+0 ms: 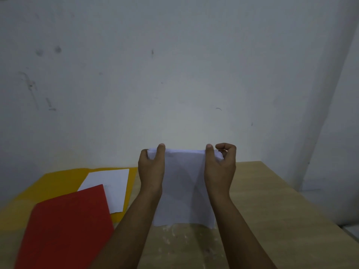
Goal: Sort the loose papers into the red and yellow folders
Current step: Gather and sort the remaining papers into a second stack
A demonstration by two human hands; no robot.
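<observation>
A stack of white papers (184,189) stands upright in front of me, its lower edge touching the table. My left hand (152,167) grips its upper left corner and my right hand (219,166) grips its upper right corner, thumbs on the near side. To the left, the yellow folder (56,183) lies flat on the table with one white sheet (110,183) on it. The red folder (66,230) lies over the yellow one's near part and covers a corner of that sheet.
The wooden table (272,210) runs to the right, with its right edge slanting toward the lower right corner. A pale wall (174,74) stands close behind the table.
</observation>
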